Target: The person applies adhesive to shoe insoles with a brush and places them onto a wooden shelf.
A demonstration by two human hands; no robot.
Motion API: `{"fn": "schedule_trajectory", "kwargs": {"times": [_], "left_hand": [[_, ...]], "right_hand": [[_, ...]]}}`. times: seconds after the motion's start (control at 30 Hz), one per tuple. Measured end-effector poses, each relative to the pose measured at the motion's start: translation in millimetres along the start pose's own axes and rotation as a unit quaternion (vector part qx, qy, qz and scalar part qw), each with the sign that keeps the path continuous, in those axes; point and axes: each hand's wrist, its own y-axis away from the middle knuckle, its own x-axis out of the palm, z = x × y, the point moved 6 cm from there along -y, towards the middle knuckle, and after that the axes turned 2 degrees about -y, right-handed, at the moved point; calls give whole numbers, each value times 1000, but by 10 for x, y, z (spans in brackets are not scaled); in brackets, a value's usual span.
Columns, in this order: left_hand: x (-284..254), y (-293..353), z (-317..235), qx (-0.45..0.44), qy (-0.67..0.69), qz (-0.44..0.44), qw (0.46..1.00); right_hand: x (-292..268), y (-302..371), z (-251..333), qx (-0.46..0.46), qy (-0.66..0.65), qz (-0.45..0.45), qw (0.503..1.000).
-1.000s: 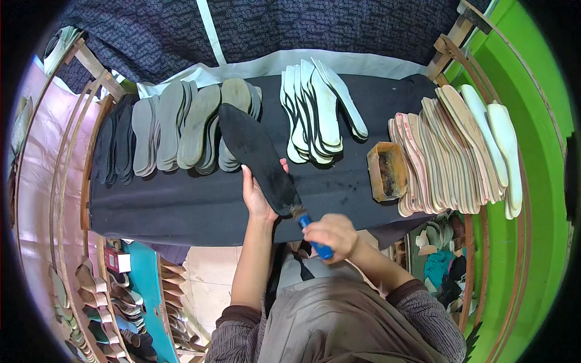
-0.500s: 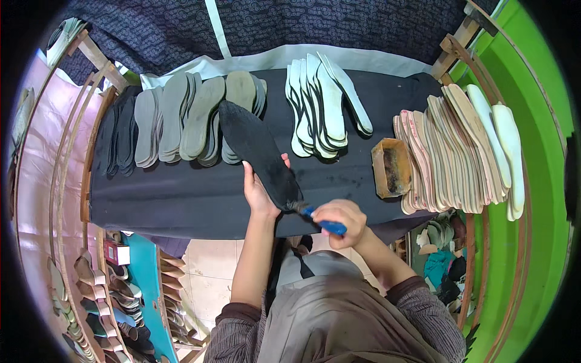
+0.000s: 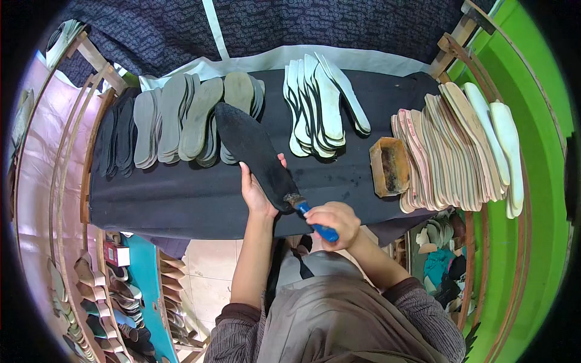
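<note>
We held a black insole (image 3: 251, 145) in our left hand (image 3: 259, 198), gripping it from beneath near its narrower end, with the thumb against its left edge and fingertips showing past its right edge. The insole slanted above the black tablecloth (image 3: 175, 202), its broad end pointing up and to the left, where it overlapped our view of the grey insoles (image 3: 200, 124), and its narrow end lying toward us. Our right hand (image 3: 338, 224) was clenched around the blue handle of a short brush (image 3: 304, 209), whose bristles met the insole at its narrow end.

On the left part of the tablecloth we had the grey insoles laid out in overlapping stacks, with darker stacked insoles (image 3: 115, 139) to their left. Near the middle of the far side, white insoles (image 3: 327, 109) with dark edges were fanned out. Farther right stood an open yellowish box (image 3: 377, 172), dark-stained inside, just beside a long row of pinkish-beige insoles (image 3: 445, 157); two whitish pieces (image 3: 507, 157) lay at the right end of that row.

Beyond the tablecloth we saw dark patterned fabric (image 3: 327, 24), and on the right a green wall (image 3: 520, 72). Below on the left, shoe parts (image 3: 91, 284) filled a rack near a teal board (image 3: 145, 266), and pale floor tiles (image 3: 209, 266) showed beside our left forearm (image 3: 251, 260).
</note>
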Motion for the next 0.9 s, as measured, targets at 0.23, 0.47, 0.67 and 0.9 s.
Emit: {"fn": "schedule_trajectory", "kwargs": {"times": [0.23, 0.47, 0.67, 0.9], "left_hand": [[-5, 25, -33, 8, -11, 3, 1000], [-16, 12, 1, 3, 13, -16, 1000], [-12, 28, 12, -13, 15, 25, 999], [-20, 21, 21, -14, 10, 1, 1000]], "right_hand": [[81, 49, 42, 25, -58, 39, 997], [8, -17, 56, 11, -18, 4, 1000], [91, 53, 66, 34, -44, 13, 998], [-161, -39, -113, 52, 12, -30, 998]]}}
